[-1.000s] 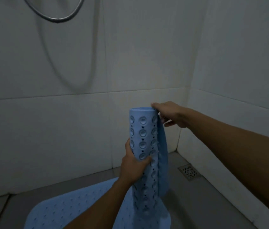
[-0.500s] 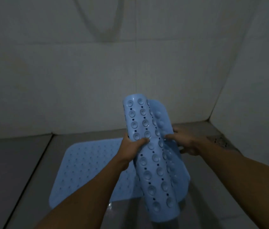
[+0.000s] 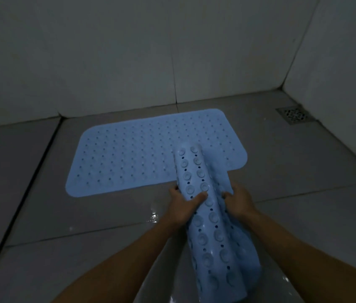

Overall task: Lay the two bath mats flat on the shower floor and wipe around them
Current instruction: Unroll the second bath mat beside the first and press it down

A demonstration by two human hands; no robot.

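Mat #1 [image 3: 142, 154] already flat on shower floor [image 3: 98, 217], far side near back wall [image 3: 107, 62], holes up. Mat #2 [image 3: 207, 215] rolled/folded lengthwise, suction cups facing out, running near-to-far w/ its far end overlapping mat #1's right part. Left hand [image 3: 183, 204] grips roll from left, thumb over the cups; right hand [image 3: 238, 203] curls fingers round the loose right edge. Both holding, neither slack. Step in hand, imo: unroll #2. To do it well: pull it back toward near side first so it clears #1, flip cups down, lay its long edge just beside #1 w/o overlap, then press from centre outward so cups bite. Floor looks wet (glints near left forearm), may slide before it sticks. Keep it off drain [image 3: 292, 114], far right corner. Wiping not started; no cloth visible.
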